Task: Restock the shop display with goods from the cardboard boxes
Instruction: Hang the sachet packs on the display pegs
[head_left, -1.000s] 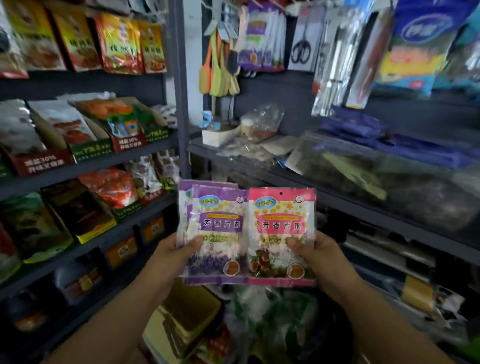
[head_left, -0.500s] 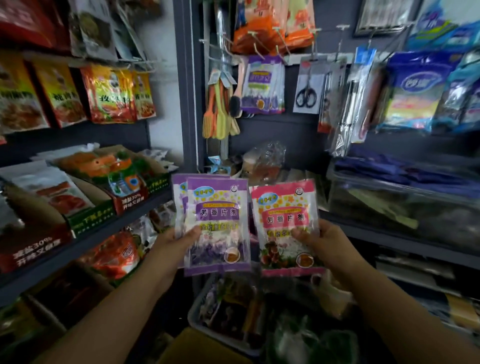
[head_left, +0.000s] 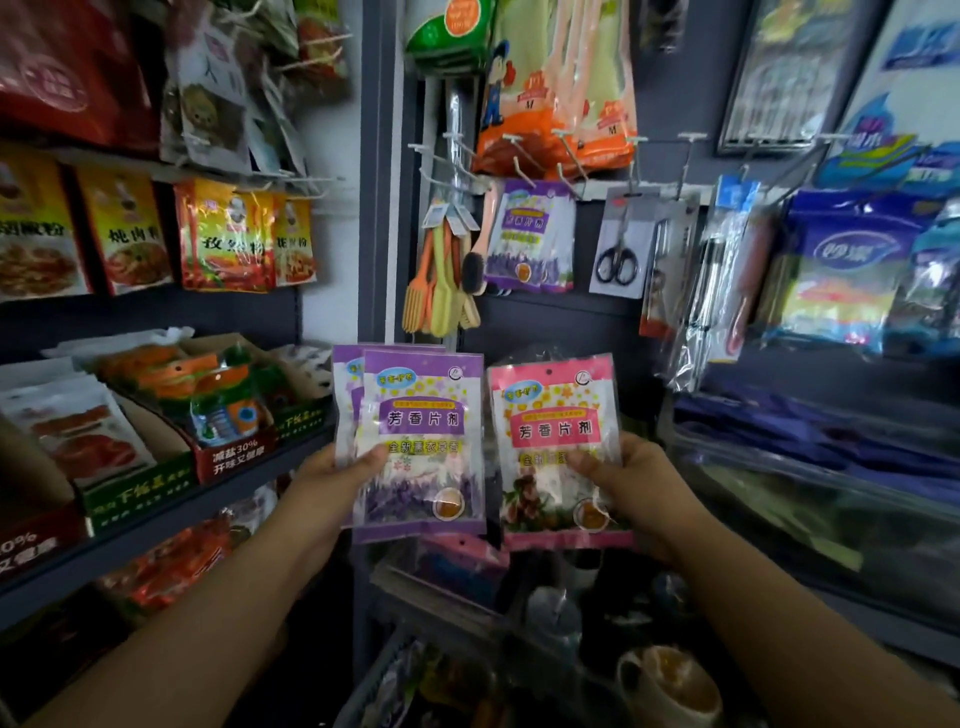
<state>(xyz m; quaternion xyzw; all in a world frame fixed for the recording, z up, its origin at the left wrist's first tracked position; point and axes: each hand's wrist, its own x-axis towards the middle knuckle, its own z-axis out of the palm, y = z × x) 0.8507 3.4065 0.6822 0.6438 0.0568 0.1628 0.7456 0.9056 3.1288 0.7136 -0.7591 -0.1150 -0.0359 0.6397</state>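
My left hand (head_left: 332, 488) grips a small stack of purple sachets (head_left: 421, 447), thumb across the front one. My right hand (head_left: 634, 486) holds a pink sachet (head_left: 556, 415) of the same kind, thumb on its face. Both are held up side by side in front of the dark pegboard. Above them, a matching purple sachet (head_left: 532, 236) hangs on a peg. Several bare peg hooks (head_left: 519, 156) stick out just above it. No cardboard box of stock is in sight.
Hanging brushes (head_left: 444, 280), scissors (head_left: 618, 249) and orange glove packs (head_left: 561, 88) flank the hung sachet. Shelves at left carry seasoning packets (head_left: 228, 239) and display cartons (head_left: 228, 452). A blue sponge pack (head_left: 841, 270) hangs right, above clear bins (head_left: 810, 467).
The view has tilted up from the lower shelves to the pegboard. Both hands have lifted the sachets, and the pink one has drawn slightly apart from the purple stack.
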